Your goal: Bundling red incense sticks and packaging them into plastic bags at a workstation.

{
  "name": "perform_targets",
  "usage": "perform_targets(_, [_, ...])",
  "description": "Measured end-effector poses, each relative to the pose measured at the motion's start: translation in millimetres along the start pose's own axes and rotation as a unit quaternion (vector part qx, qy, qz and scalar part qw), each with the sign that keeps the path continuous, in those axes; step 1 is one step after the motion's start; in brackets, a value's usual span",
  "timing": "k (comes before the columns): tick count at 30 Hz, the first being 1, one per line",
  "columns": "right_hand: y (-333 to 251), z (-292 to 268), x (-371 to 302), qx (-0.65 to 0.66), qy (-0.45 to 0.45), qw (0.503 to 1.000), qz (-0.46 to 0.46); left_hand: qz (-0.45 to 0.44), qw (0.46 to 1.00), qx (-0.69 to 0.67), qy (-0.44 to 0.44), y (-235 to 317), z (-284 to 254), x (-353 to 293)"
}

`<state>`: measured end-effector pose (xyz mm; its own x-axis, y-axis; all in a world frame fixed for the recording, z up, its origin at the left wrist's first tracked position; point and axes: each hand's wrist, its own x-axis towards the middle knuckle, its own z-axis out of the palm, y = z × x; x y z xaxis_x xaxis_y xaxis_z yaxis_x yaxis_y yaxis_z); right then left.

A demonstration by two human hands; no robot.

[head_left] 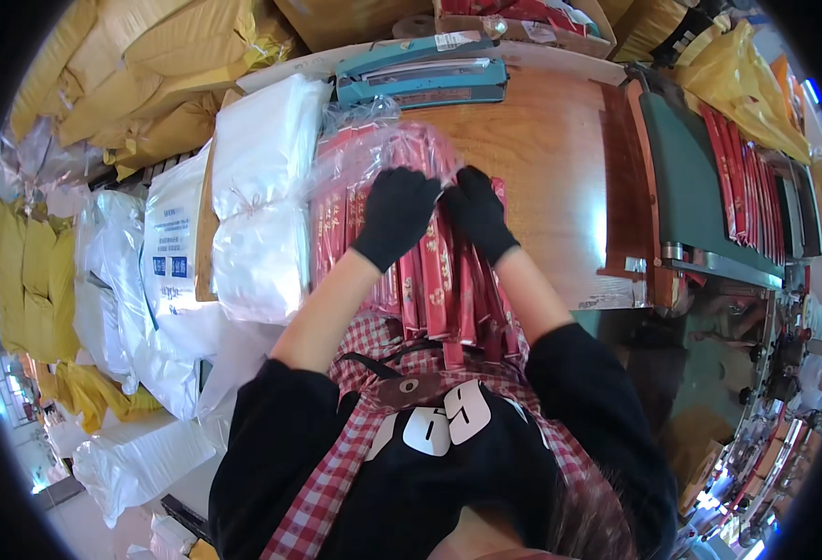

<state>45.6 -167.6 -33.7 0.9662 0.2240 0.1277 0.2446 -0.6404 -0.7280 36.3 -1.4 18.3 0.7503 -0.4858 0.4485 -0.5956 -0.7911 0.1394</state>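
A row of long, narrow red packets [437,280] with a light pattern lies at the table's near edge in front of me. Clear plastic bag film [350,173] covers their far left part and bunches up. My left hand [397,217], in a black glove, is closed on the clear plastic bag over the packets. Close beside it on the right, my right hand [479,213], gloved in black too, is closed at the bag's right edge. The fingertips of both hands are partly hidden from me.
A tied stack of clear plastic bags [259,201] lies left of the packets. Beyond them is a teal metal device [420,79]. Right of the wooden tabletop [541,140] runs a green belt [686,177] carrying more red packets [742,187]. Yellow sacks [168,65] pile up at far left.
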Motion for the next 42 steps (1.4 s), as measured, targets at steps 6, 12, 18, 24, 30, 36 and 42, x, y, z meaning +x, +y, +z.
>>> perform_targets(6, [14, -33, -36, -0.158, 0.235, 0.956, 0.081, -0.175, 0.98, -0.083, 0.047, -7, -2, -50])
perform_targets(12, [-14, -18, -29, 0.06, 0.011, 0.974, 0.217, -0.231, 0.949, -0.16, 0.14, 24, 19, -51])
perform_targets(18, [-6, -34, -37, 0.395, -0.103, 0.894, 0.187, -0.468, 0.768, -0.423, 0.105, 49, 33, -36])
perform_targets(24, [-33, -46, -59, -0.043, -0.058, 0.996, 0.046, -0.433, 0.274, -0.85, 0.127, 62, 94, -52])
perform_targets(30, [-45, 20, -39, -0.277, -0.022, 0.956, 0.096, -0.394, 0.861, -0.29, -0.139, 13, 23, -61])
perform_targets(36, [-49, 6, -13, -0.15, 0.036, 0.987, 0.043, -0.287, 0.944, -0.156, 0.042, 18, -16, -39])
perform_targets(42, [17, -80, -68, -0.312, 0.143, 0.939, 0.027, -0.2, 0.977, -0.066, 0.003, 21, -8, -19])
